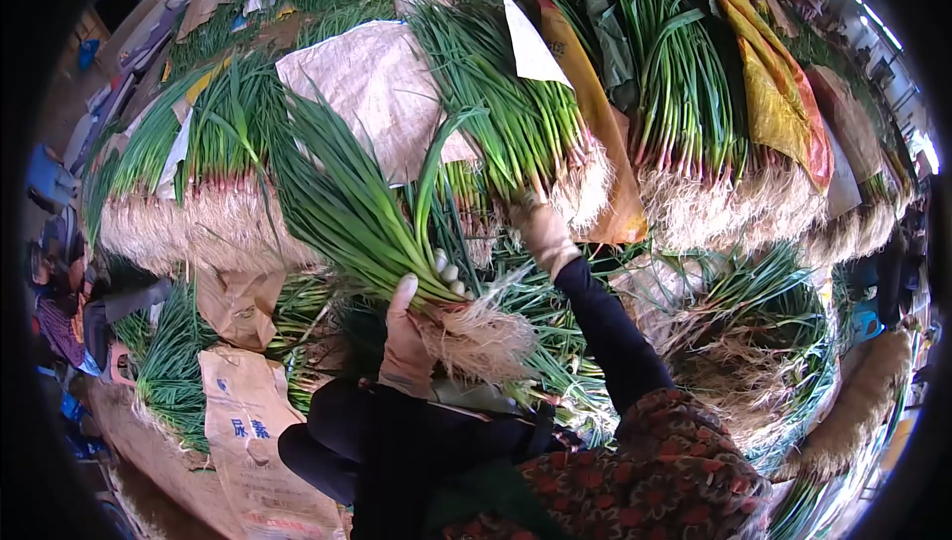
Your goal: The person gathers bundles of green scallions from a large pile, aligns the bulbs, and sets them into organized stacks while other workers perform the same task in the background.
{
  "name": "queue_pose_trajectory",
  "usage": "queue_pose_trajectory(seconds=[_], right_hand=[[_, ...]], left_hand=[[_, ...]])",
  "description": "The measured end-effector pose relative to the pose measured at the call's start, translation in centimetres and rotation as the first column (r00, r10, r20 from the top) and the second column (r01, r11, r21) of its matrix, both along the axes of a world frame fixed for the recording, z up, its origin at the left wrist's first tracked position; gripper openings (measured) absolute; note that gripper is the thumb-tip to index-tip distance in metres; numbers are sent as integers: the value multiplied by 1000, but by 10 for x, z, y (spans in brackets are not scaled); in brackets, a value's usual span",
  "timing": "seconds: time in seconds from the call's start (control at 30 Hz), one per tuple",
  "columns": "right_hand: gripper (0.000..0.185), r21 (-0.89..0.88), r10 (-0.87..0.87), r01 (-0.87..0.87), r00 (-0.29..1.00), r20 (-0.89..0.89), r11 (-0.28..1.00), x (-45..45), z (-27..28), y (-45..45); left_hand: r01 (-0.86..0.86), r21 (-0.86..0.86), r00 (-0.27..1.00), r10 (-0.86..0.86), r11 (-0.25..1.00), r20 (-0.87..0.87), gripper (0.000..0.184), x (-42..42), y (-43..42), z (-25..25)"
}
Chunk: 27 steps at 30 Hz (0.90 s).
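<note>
One held bunch (412, 272) has green leaves (347, 193), pale shaggy roots (486, 342).

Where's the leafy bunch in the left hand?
In the head view, the bunch is left of centre in the left hand, its leaves partly in front of the pale sheet and its roots lower than the right hand.

Narrow gap beside held bundle (369, 211), stacked stalks (516, 125) blocking beyond
</note>
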State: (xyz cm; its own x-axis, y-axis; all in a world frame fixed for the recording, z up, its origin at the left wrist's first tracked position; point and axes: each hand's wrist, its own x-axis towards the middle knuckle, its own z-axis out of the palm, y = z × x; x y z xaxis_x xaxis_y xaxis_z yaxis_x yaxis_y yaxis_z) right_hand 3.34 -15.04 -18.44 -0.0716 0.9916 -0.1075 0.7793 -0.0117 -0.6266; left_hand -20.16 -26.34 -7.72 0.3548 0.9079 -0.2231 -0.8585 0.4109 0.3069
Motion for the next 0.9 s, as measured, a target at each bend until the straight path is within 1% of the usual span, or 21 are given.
queue_pose_trajectory(seconds=[0.03,0.1,0.13,0.23,0.27,0.3,0.33,0.37,0.4,0.43,0.47,0.5,0.53,0.57,0.6,0.63,0.67,0.7,0.77,0.8,0.9], right_hand=[[41,-40,-204,204,979,13,978,4,21,12],[48,-83,-175,226,897,406,971,8,-22,46],[54,-52,-136,173,898,418,984,4,-24,43],[37,-33,45,-38,975,218,999,-22,24,-1],[33,-25,182,-182,951,250,983,-31,24,-20],[31,-24,304,-310,911,279,951,-37,24,-45],[31,39,380,-381,924,40,924,-44,36,-75],[32,124,448,-431,874,-190,894,-49,48,-96],[34,-119,231,-361,783,-577,925,-52,47,-107],[35,-363,-97,-366,577,-811,857,-54,47,-115],[37,-548,-456,-447,304,-836,707,-54,47,-120],[36,-328,-68,-467,490,-869,821,-46,42,-115],[36,-89,319,-539,615,-721,838,-32,33,-102],[35,122,630,-647,653,-420,753,-23,24,-87],[33,348,745,-675,656,-120,650,-22,23,-71],[32,134,480,-502,664,-574,854,-22,27,-63],[31,-179,51,-372,532,-845,911,-22,30,-56],[32,-503,-421,-320,292,-859,803,-24,32,-53],[31,-285,-132,-226,519,-844,932,-38,26,-45],[31,-307,-185,-107,602,-777,946,-50,16,-38],[25,110,58,5,826,-560,994,-73,24,-41]], left_hand=[[20,-19,999,-20,1000,-24,46,-1,2,-6],[56,-57,996,-60,997,-70,51,-2,2,-19],[80,-34,996,-81,996,-34,50,-4,0,-20],[31,-148,995,-44,989,-86,45,-1,-1,-10],[11,-126,991,-27,992,-128,43,0,-1,-14],[48,-134,984,-69,990,-163,42,-3,-2,-19],[89,-137,974,-115,987,-194,42,-5,0,-24],[130,-134,962,-158,982,-223,41,-5,2,-27],[186,-139,963,-208,973,-169,37,-5,4,-26],[166,-158,962,-194,973,-190,35,-3,3,-28],[143,-174,961,-179,974,-211,34,-2,3,-33],[117,-187,959,-160,975,-233,33,-1,3,-36],[99,-179,960,-141,979,-241,32,0,4,-39],[78,-171,961,-119,982,-248,31,0,4,-42],[57,-165,962,-98,985,-255,30,0,3,-43],[47,-165,964,-88,985,-250,29,1,2,-42],[39,-165,966,-79,986,-246,29,3,2,-40],[35,-166,967,-76,985,-244,29,4,2,-39],[46,-197,951,-103,979,-292,28,6,1,-35],[46,-216,942,-115,975,-315,27,5,-1,-34],[51,-143,874,-114,988,-472,23,-1,0,-63]])
